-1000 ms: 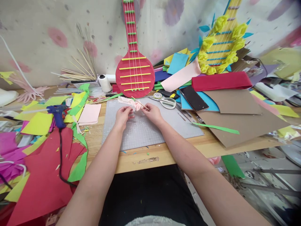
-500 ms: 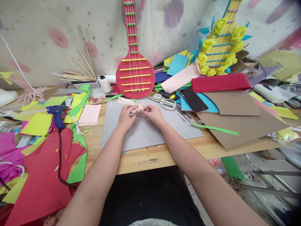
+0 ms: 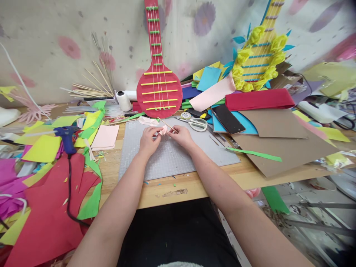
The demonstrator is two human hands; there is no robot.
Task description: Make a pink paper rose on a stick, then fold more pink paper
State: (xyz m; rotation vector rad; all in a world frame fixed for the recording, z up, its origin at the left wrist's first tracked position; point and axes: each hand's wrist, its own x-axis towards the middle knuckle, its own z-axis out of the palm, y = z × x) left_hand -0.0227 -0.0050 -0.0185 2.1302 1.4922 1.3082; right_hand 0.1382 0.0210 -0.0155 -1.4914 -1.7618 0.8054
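Single wide view, head-worn, facing forward and down: wearer's black clothing (image 3: 178, 233) nearest, bottom centre; left hand (image 3: 149, 141) and right hand (image 3: 182, 137) near mid-frame, over wooden workbench (image 3: 167, 200); flower-printed backdrop (image 3: 180, 37) farthest, across top.

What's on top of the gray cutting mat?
Scissors near the far edge, loose pale-pink paper farther left, slim items at right. Over it, the right hand holds a wooden stick; the left hand touches a pink paper piece. Whatever is directly beneath the hands is hidden.
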